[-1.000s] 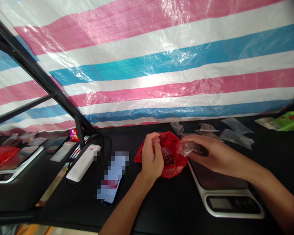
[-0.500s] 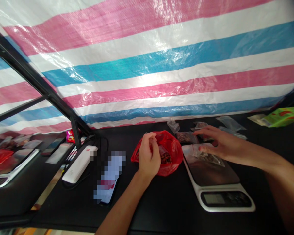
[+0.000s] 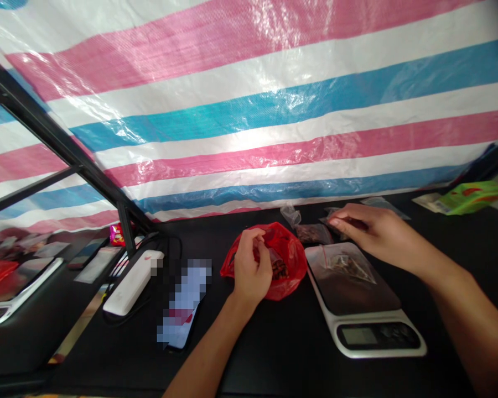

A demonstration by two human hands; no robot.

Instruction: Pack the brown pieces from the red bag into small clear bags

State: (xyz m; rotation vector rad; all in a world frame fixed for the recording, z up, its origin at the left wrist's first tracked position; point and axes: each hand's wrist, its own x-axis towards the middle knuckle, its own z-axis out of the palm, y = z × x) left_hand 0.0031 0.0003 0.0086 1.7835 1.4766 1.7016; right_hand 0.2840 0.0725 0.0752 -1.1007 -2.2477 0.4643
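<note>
My left hand is closed in a pinch over a red plastic bag, which stands with its mouth wide and dark reddish-brown bits inside. What its fingers hold, if anything, is hidden. To the right, a white kitchen scale carries a small clear zip bag of brownish dried pieces, lying flat on its plate. My right hand hovers past the scale's far edge, fingers drawn together beside a small filled bag. Whether those fingertips grip another little bag behind them I cannot make out.
Left of the red bag lie a phone and a white power bank with cables. A black metal frame slants across the left. A second scale sits beyond it. A green packet lies at the back right, before a striped sheet.
My right hand has left the zip bag on the scale and moved up and away from me, its fingers closing together. My left hand stays over the red bag.
</note>
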